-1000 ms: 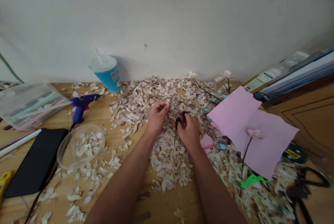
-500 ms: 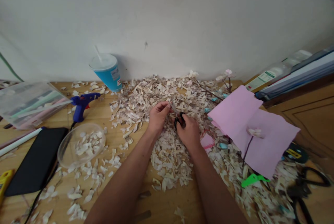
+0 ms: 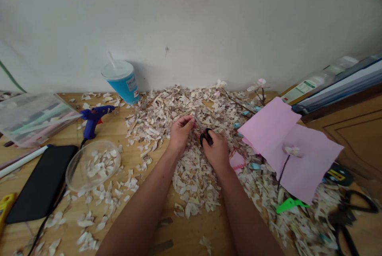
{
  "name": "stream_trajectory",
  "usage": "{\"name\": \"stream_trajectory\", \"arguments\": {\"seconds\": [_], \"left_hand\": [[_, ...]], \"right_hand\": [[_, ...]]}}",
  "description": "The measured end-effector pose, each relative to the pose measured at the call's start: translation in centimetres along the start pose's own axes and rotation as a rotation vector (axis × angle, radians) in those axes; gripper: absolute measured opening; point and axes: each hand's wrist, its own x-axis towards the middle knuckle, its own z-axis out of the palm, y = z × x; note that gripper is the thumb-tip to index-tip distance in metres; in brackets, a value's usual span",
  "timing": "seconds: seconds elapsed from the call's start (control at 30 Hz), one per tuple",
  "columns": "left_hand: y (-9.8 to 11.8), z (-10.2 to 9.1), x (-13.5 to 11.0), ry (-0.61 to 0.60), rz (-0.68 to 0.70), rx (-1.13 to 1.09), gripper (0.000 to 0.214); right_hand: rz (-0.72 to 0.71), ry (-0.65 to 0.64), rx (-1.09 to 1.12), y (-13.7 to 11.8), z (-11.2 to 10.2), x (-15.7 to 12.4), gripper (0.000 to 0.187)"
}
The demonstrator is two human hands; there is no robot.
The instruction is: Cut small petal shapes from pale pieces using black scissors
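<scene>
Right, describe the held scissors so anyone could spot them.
Find the wide heap of pale scraps by the wall. Over it, the right hand holds black-handled scissors, blades toward the left hand; unlike the far-right black shears, they're held.

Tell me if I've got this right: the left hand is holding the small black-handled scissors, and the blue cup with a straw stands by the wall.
Not quite: the head view shows the small black-handled scissors in the right hand. The blue cup with a straw does stand by the wall.
</scene>
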Motion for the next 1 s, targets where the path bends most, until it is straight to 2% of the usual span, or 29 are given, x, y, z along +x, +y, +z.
{"name": "stream_trajectory", "arguments": {"seconds": [0.33, 0.6, 1.0], "left_hand": [[0.1, 0.0, -0.02, -0.016, 0.026, -0.001, 0.023], [0.15, 0.17, -0.15, 0.004, -0.02, 0.014, 0.025], [0.14, 0.11, -0.09, -0.008, -0.011, 0.021, 0.023]], "right_hand": [[-0.019, 0.004, -0.039, -0.25, -0.09, -0.01, 0.023], [-0.01, -0.012, -0.012, -0.08, -0.04, 0.01, 0.023], [0.002, -0.021, 0.015, 0.18, 0.12, -0.04, 0.027]]}}
